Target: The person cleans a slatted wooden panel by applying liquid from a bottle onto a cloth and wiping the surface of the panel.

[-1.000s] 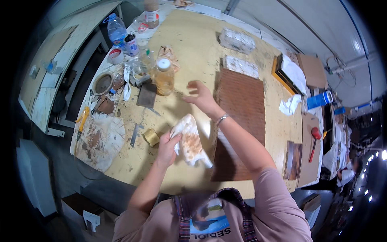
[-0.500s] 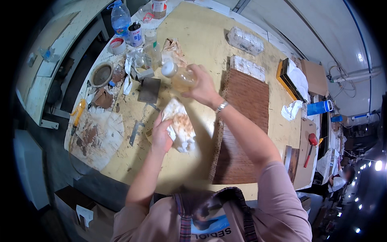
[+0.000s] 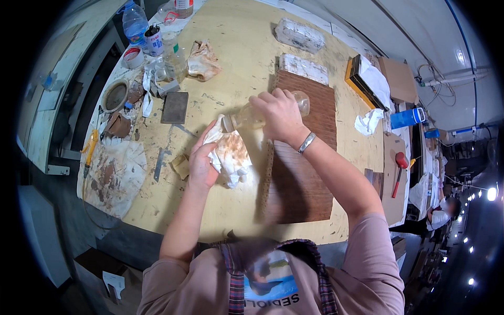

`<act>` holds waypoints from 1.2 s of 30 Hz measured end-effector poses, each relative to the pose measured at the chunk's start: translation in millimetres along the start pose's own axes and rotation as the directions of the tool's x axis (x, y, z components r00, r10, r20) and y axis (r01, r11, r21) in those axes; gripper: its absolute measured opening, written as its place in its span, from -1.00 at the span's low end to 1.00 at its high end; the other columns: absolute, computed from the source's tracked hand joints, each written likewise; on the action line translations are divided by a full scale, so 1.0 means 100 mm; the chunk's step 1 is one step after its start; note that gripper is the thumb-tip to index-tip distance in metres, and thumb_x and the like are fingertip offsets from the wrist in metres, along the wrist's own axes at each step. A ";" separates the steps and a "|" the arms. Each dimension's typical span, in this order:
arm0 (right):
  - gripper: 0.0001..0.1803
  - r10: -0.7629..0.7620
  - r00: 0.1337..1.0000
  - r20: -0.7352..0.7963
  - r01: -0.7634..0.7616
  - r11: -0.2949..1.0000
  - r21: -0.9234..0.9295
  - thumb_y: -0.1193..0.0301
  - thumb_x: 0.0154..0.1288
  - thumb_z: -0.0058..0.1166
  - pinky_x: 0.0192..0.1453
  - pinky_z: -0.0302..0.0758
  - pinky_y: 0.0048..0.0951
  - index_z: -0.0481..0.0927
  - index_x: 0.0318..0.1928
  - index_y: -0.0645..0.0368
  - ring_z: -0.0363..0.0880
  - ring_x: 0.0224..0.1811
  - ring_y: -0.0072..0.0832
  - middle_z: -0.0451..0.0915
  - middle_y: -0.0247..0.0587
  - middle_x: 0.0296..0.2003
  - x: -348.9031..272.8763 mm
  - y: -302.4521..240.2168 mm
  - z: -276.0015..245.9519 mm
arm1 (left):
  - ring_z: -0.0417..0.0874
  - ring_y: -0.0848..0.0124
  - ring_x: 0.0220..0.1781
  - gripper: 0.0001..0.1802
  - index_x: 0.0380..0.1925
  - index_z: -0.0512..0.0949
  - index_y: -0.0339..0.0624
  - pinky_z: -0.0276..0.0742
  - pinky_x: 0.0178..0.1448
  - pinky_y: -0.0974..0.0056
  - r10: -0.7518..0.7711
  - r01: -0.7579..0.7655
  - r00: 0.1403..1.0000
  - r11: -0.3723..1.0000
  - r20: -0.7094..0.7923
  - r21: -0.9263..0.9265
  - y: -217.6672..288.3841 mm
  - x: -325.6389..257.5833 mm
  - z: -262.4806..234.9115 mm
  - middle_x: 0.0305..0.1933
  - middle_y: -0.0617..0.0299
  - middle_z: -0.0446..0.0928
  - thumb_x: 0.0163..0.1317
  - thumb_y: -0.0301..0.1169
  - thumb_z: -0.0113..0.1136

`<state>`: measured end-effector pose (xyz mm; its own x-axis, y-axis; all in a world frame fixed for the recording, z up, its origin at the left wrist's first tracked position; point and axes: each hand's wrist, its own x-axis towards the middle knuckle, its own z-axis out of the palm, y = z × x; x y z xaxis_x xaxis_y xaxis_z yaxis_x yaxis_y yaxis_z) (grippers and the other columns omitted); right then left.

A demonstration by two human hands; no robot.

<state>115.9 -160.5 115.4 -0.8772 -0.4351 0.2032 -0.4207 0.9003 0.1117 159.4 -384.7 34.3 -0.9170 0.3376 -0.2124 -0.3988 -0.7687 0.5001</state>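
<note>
Left hand [image 3: 202,165]: at eight o'clock of the stained cloth [image 3: 234,152], pinching it between thumb and fingers.
Stained cloth: light and soft, I suppose; it is better to hold a thick fold.
Right hand [image 3: 280,116]: at two o'clock of the cloth, fingers wrapped around the clear bottle [image 3: 249,116].
Clear bottle: tilted, mouth end at the cloth's twelve o'clock edge; probably light, its smooth wall may slip or dent, so the middle is the safest hold.
Crumpled rag [image 3: 203,61]: at eleven o'clock, well apart from both hands.
</note>
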 end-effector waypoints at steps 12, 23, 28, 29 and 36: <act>-0.60 0.050 0.999 0.010 -0.051 0.986 0.157 0.44 -0.07 0.26 0.05 0.46 -0.20 0.64 -0.09 0.00 0.57 -0.13 -0.23 0.65 -0.34 -0.23 0.30 -0.08 0.12 | 0.47 0.16 0.40 -0.38 0.40 0.25 -0.49 0.36 0.49 0.12 0.067 -0.063 0.994 0.997 -0.084 0.049 0.15 0.03 -0.18 0.40 -0.10 0.38 0.27 -0.67 -0.19; 0.09 0.373 0.927 0.027 -0.094 0.162 0.982 0.58 -0.39 0.62 0.43 0.38 -0.33 0.37 0.31 0.24 0.45 0.32 -0.22 0.51 -0.04 0.21 1.32 -0.43 0.90 | 0.43 0.11 0.43 -0.35 0.42 0.21 -0.49 0.35 0.50 0.08 0.091 -0.070 0.986 0.987 -0.141 0.146 0.40 -0.10 -0.07 0.43 -0.15 0.33 0.26 -0.68 -0.23; 0.17 0.361 0.931 0.062 -0.124 0.151 0.981 0.37 -0.34 0.66 0.56 0.19 -0.27 0.29 0.38 0.23 0.22 0.48 -0.12 0.33 0.06 0.35 1.45 -0.50 1.23 | 0.42 0.08 0.43 -0.33 0.43 0.20 -0.48 0.34 0.50 0.04 0.043 -0.002 0.984 0.973 -0.172 0.233 0.23 -0.06 -0.01 0.44 -0.17 0.31 0.24 -0.70 -0.23; 0.15 0.356 0.934 0.035 -0.091 0.143 0.986 0.35 -0.29 0.64 0.57 0.18 -0.26 0.28 0.39 0.20 0.21 0.49 -0.12 0.31 0.06 0.37 1.42 -0.52 1.19 | 0.42 0.08 0.43 -0.33 0.43 0.20 -0.48 0.34 0.50 0.04 0.040 0.004 0.983 0.971 -0.180 0.238 0.21 -0.06 -0.03 0.44 -0.17 0.30 0.24 -0.70 -0.23; -0.25 0.422 0.894 -0.148 -0.296 0.806 0.513 0.15 0.15 0.33 0.47 0.27 -0.05 0.43 0.31 0.20 0.34 0.40 -0.01 0.40 0.13 0.33 -0.23 0.92 0.83 | 0.54 0.19 0.31 -0.37 0.43 0.25 -0.40 0.48 0.39 0.13 -0.046 0.041 0.999 0.888 -0.001 0.458 0.02 0.61 0.44 0.38 -0.10 0.39 0.30 -0.70 -0.25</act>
<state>78.4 -66.5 40.1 -0.9279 -0.0109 0.3726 -0.1983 0.8609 -0.4686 102.7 -341.4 59.1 -0.8977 0.3721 -0.2358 -0.3893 -0.4197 0.8199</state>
